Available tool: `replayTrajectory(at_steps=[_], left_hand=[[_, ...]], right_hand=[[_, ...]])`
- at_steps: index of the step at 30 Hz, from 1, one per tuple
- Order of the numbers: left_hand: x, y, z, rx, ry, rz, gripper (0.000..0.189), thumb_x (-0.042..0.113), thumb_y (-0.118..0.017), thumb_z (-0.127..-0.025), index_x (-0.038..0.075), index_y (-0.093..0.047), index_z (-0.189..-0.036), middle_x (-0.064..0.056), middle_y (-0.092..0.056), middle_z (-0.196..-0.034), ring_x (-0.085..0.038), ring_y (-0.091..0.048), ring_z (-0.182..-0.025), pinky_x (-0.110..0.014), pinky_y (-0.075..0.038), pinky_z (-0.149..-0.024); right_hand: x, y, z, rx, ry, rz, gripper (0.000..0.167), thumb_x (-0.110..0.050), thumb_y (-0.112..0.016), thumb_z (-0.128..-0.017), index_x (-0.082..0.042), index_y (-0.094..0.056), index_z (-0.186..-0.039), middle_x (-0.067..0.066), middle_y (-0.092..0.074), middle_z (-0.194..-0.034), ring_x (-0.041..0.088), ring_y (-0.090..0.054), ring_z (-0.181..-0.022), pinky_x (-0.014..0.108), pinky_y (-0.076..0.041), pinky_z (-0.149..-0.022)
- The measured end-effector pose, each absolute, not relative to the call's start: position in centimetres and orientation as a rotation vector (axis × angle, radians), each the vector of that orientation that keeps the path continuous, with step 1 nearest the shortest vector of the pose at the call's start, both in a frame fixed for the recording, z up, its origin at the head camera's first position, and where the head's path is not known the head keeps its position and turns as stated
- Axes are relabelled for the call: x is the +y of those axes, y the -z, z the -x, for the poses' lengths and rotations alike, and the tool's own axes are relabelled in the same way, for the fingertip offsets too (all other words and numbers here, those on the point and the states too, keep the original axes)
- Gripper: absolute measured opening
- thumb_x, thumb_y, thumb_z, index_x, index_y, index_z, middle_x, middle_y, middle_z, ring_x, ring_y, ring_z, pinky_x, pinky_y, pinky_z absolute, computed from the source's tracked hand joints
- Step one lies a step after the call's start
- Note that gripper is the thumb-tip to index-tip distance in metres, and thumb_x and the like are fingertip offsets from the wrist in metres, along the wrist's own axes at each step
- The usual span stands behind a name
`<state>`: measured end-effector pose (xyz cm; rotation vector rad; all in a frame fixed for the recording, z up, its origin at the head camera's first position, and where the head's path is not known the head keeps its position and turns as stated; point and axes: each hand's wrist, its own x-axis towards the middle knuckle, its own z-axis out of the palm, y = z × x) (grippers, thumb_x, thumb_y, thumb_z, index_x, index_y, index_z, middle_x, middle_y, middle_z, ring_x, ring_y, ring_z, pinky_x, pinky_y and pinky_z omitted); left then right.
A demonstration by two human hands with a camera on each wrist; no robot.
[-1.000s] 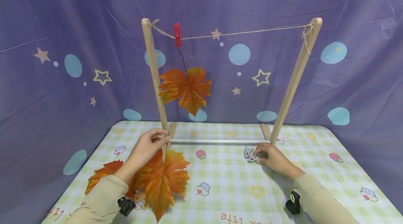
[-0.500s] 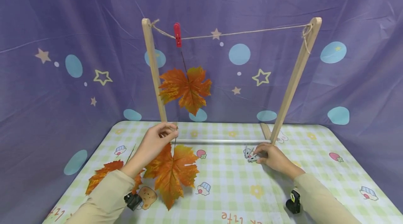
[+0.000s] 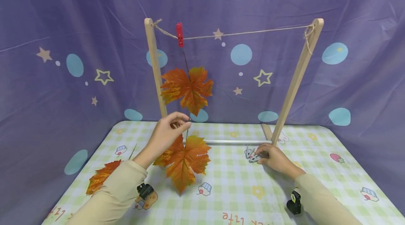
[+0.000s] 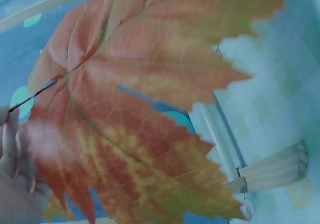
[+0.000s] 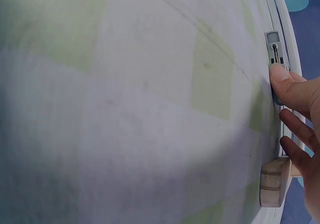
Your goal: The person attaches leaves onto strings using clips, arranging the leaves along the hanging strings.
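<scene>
My left hand (image 3: pixel 166 133) pinches the thin stem of an orange maple leaf (image 3: pixel 186 163), which hangs below the fingers in front of the rack's white rod (image 3: pixel 234 142). In the left wrist view that leaf (image 4: pixel 135 119) fills much of the picture. My right hand (image 3: pixel 276 159) is low by the foot of the right post, thumb and fingertip pinching a grey clothespin (image 3: pixel 254 159). A second grey one (image 3: pixel 248 153) lies against it. Up on the string (image 3: pixel 246 33), a red clothespin (image 3: pixel 180 35) holds another maple leaf (image 3: pixel 190 89) by its stem.
A third maple leaf (image 3: pixel 102 175) lies on the checked tablecloth (image 3: pixel 234 190) at the left, partly behind my left sleeve. Wooden posts stand left (image 3: pixel 155 63) and right (image 3: pixel 295 81), carrying the string. A purple curtain (image 3: pixel 95 14) hangs behind.
My left hand has risen and moved right with the maple leaf, from near the left post's foot to below the hung leaf. The right hand has stayed in place.
</scene>
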<state>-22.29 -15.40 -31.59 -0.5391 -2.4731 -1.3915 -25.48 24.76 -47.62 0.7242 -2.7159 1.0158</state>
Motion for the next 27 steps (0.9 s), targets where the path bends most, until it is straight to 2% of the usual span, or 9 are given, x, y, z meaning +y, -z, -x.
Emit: replayTrajectory(at_steps=[5, 12, 22, 27], left_hand=[[-14.3, 31.3, 22.8, -2.364, 1.376, 0.575, 0.019, 0.031, -0.071, -0.094, 0.018, -0.069, -0.107, 0.004, -0.067, -0.087, -0.014, -0.060, -0.078, -0.035, -0.047, -0.075], [-13.2, 30.6, 23.2, -2.300, 1.388, 0.617, 0.019, 0.031, -0.070, -0.094, 0.017, -0.069, -0.107, 0.004, -0.066, -0.087, -0.016, -0.057, -0.074, -0.032, -0.046, -0.068], [-12.0, 29.6, 23.5, -2.265, 1.361, 0.617, 0.017, 0.030, -0.069, -0.095, 0.017, -0.068, -0.107, 0.005, -0.067, -0.086, -0.014, -0.057, -0.074, -0.031, -0.047, -0.069], [-11.4, 29.5, 23.8, -2.200, 1.287, 0.614, 0.020, 0.033, -0.067, -0.096, 0.017, -0.068, -0.108, 0.008, -0.068, -0.086, -0.012, -0.056, -0.069, -0.029, -0.046, -0.064]], right_hand=[[24.8, 47.7, 25.5, -2.709, -1.004, -0.718, 0.025, 0.001, -0.084, -0.074, -0.008, -0.074, -0.095, 0.007, -0.068, -0.105, 0.033, -0.063, -0.105, 0.048, -0.048, -0.095], [24.7, 47.6, 25.4, -2.702, -1.008, -0.724, 0.025, 0.003, -0.083, -0.074, -0.008, -0.073, -0.094, 0.006, -0.068, -0.104, 0.032, -0.064, -0.103, 0.046, -0.049, -0.093], [24.8, 47.6, 25.4, -2.698, -0.992, -0.717, 0.025, 0.003, -0.083, -0.073, -0.007, -0.073, -0.094, 0.006, -0.068, -0.103, 0.032, -0.064, -0.102, 0.047, -0.049, -0.093], [24.7, 47.6, 25.4, -2.692, -1.013, -0.719, 0.025, 0.003, -0.083, -0.073, -0.006, -0.074, -0.094, 0.008, -0.068, -0.103, 0.033, -0.064, -0.103, 0.048, -0.049, -0.094]])
